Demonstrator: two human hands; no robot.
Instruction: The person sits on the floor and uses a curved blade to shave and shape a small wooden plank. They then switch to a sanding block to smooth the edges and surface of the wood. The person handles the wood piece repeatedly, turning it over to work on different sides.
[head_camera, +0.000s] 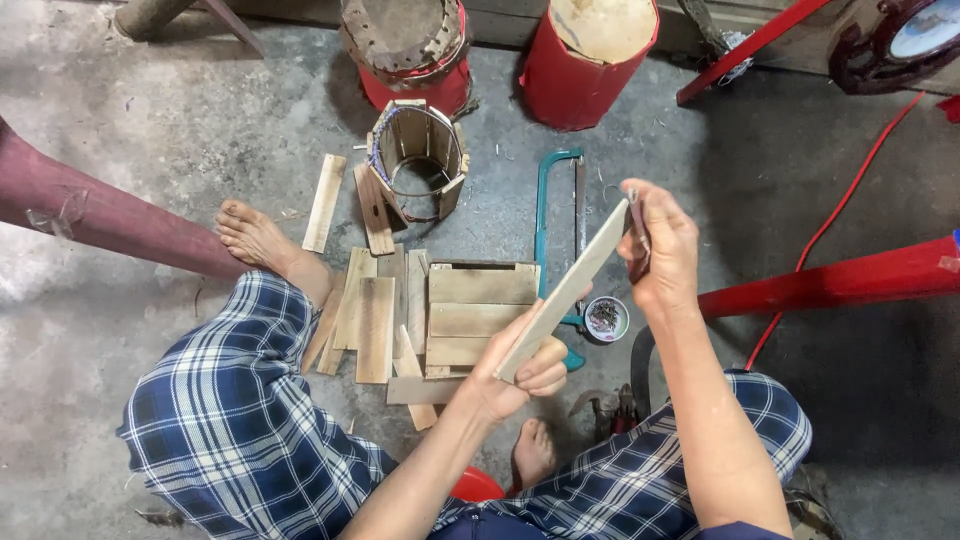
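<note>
Left hand (520, 375) grip is closed on the lower end of a wooden slat (565, 290). Right hand (660, 250) grip is closed on its upper end. The slat is tilted above the stacked boards (480, 310), beside the hacksaw (550, 200); bare floor (200, 130) lies beyond.

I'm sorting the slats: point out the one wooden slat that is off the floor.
It is the long slat held tilted between the left hand at its lower end and the right hand at its top; all other slats lie on the floor.
</note>
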